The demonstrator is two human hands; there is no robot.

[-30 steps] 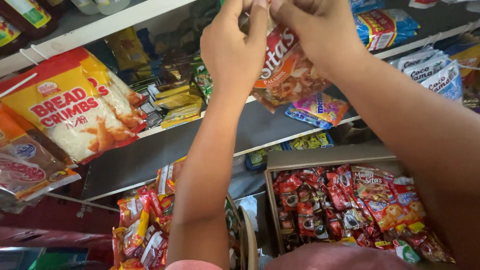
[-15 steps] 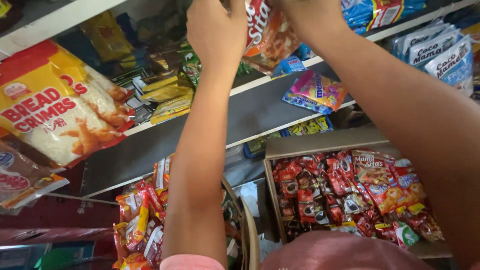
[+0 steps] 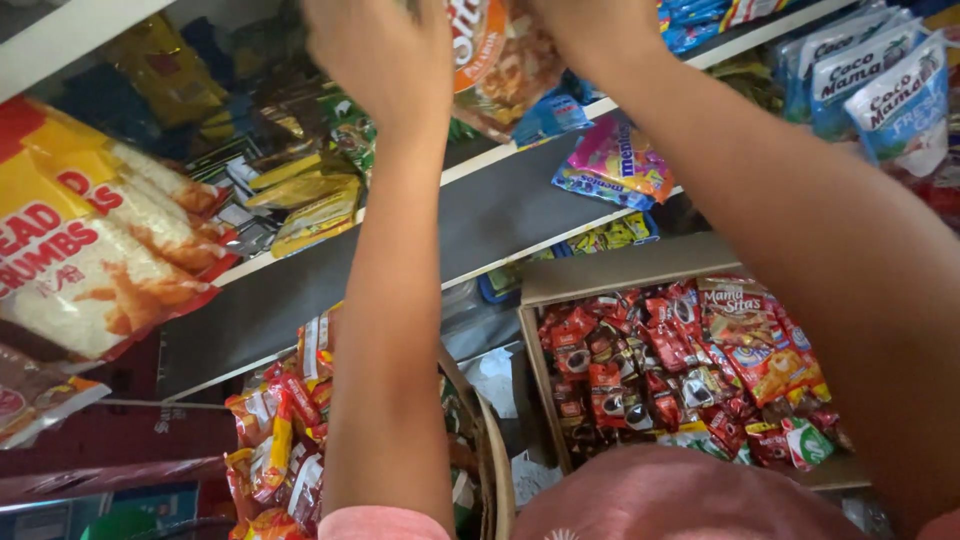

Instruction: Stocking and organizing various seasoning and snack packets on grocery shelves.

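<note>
**Both hands up at the top shelf, on an orange snack bag**

Person stands facing stocked store shelves, both arms raised overhead. Left hand [image 3: 375, 55] and right hand [image 3: 590, 30] are at the top edge of view, either side of an orange snack bag [image 3: 500, 60]. The bag hangs tilted between them, above the front edge of the white shelf [image 3: 500, 160]. Right hand looks closed on the bag's upper part. Left hand sits just beside the bag's left edge; its fingers are cut off by the frame, so I cannot tell if they grip or only touch.

Around them:
- Just under the bag, a pink and blue candy pack [image 3: 615, 165] hangs over the shelf edge.
- Left side, a large red and yellow breadcrumb bag [image 3: 90, 260] leans out, well apart from the hands.
- Behind the left wrist, yellow and green packets [image 3: 300, 195] lie stacked on the shelf.
- Upper right, blue and white pouches [image 3: 880, 90] hang in a row.
- Lower down, between the arms, a cardboard box [image 3: 620, 268] full of small red sachets [image 3: 650, 370].
- Lower left, beside the left forearm, a woven basket [image 3: 497, 470] with red and orange sachets [image 3: 285, 430].
</note>
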